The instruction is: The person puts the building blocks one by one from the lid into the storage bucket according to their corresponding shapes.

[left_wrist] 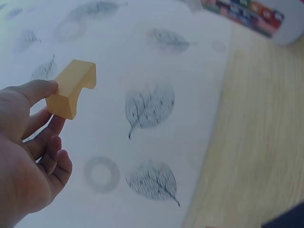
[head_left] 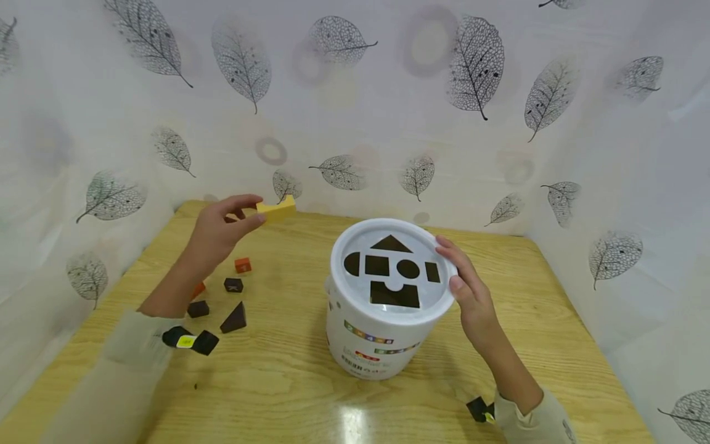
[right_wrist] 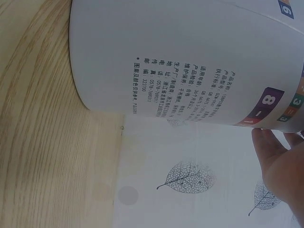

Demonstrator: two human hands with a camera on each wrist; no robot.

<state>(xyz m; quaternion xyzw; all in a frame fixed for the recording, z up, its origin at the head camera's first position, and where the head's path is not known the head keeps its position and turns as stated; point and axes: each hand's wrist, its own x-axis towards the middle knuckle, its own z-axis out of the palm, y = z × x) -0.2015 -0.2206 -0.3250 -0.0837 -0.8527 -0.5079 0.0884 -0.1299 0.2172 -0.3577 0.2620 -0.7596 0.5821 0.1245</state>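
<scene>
Raised over the back left of the table, my left hand (head_left: 219,225) pinches a yellow arch-shaped block (head_left: 277,209) between thumb and fingers. The left wrist view shows the block (left_wrist: 71,88) with its curved notch facing sideways. A white bucket (head_left: 371,345) stands upright right of the table's middle. Its lid (head_left: 357,283) has cut-outs: a triangle, a half circle, a square, a circle, a narrow rectangle and a notched rectangle. My right hand (head_left: 471,299) rests on the right side of the lid's rim with extended fingers. In the right wrist view its thumb (right_wrist: 266,142) touches the bucket's printed side.
Loose blocks lie on the table at left, near the left forearm: an orange block (head_left: 243,265), a dark block marked K (head_left: 233,285), a dark triangular block (head_left: 234,317) and another dark block (head_left: 198,309). A leaf-print curtain (head_left: 344,111) hangs around the table.
</scene>
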